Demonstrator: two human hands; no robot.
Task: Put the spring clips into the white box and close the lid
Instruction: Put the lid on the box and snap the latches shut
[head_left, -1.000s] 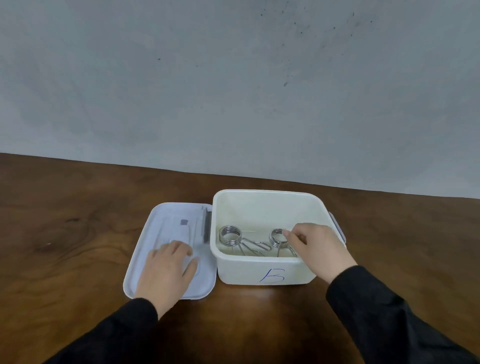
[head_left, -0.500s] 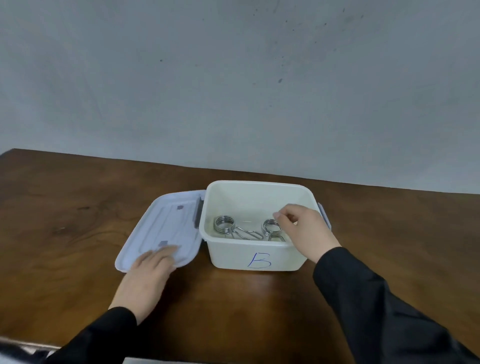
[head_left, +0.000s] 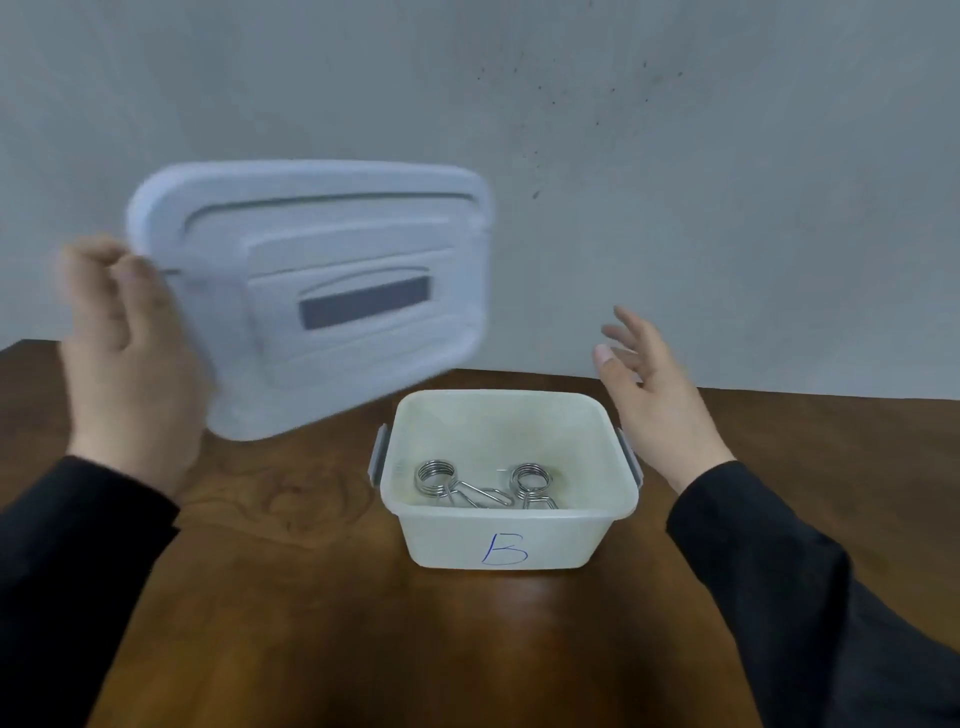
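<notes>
The white box (head_left: 506, 540), marked with a blue "B" on its front, stands open on the wooden table. Two metal spring clips (head_left: 480, 483) lie inside on its floor. My left hand (head_left: 127, 364) holds the pale lid (head_left: 322, 291) by its left edge, lifted upright in the air to the upper left of the box, its top side with a grey handle facing me. My right hand (head_left: 654, 400) hovers just right of the box, fingers spread, holding nothing.
The dark wooden table (head_left: 322, 597) spreads around the box, with a grey wall (head_left: 727, 182) close behind it. Grey latches (head_left: 377, 457) stick out on both sides of the box.
My left hand has picked the lid up off the table and raised it upright. My right hand has come out of the box and moved to its right side, open.
</notes>
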